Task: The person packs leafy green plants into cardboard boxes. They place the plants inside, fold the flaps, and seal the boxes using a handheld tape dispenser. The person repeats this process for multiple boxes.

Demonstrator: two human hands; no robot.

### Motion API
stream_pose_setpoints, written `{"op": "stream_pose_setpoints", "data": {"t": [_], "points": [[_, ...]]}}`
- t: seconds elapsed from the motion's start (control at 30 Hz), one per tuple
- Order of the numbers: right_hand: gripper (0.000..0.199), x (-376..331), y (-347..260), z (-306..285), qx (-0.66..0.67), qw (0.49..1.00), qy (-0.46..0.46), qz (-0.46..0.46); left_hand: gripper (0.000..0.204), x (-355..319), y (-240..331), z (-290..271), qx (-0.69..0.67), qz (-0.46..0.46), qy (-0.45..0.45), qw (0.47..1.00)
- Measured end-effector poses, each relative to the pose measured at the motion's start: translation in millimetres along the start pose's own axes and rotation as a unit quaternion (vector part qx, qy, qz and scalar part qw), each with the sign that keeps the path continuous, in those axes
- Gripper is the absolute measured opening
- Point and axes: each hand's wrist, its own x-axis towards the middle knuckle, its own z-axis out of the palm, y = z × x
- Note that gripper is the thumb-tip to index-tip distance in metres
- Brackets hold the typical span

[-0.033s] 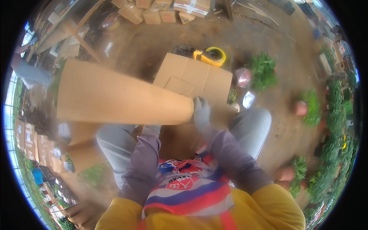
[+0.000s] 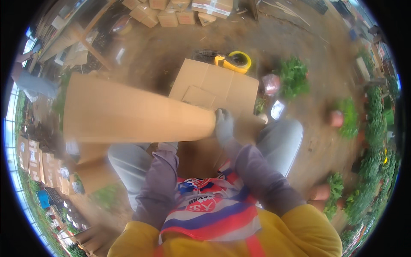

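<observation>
I sit with a large flattened brown cardboard box (image 2: 132,113) held across my knees, its long side reaching far to my left. My right hand (image 2: 223,124), in a grey glove, grips the right end of this cardboard. My left sleeve (image 2: 165,165) runs up under the cardboard, which hides my left hand. On the dirt just beyond lies another flat cardboard box (image 2: 222,81) with its flaps spread. A yellow tape dispenser (image 2: 234,61) rests at its far edge.
Taped cardboard boxes (image 2: 180,10) are stacked at the back. Green potted plants (image 2: 293,77) stand to the right, with more (image 2: 372,141) along the right rim. A wooden frame (image 2: 81,40) and another person (image 2: 34,81) are at the left. Small boxes (image 2: 64,175) sit lower left.
</observation>
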Motion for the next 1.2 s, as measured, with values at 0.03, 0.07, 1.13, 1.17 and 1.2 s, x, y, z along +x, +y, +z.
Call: {"op": "stream_pose_setpoints", "data": {"t": [0.03,0.07,1.13,1.17,1.2], "points": [[0.053,1,2,3,-0.013,1.0,-0.004,-0.001,0.039,0,3,-2,0.004,-0.003,0.0,1.0],[0.056,4,3,5,-0.025,1.0,-0.003,-0.002,0.039,0,6,-4,0.006,-0.002,0.002,1.0],[0.04,48,11,-10,0.095,0.981,-0.169,0.026,0.062,-2,-61,37,-0.11,-0.107,-0.012,0.988],[0.039,55,8,-6,0.106,0.98,-0.166,0.017,0.06,-10,-64,37,-0.247,-0.153,-0.103,0.951],[0.039,64,2,0,0.12,0.979,-0.166,0.008,0.058,-19,-66,37,-0.379,-0.196,-0.185,0.885]]}}
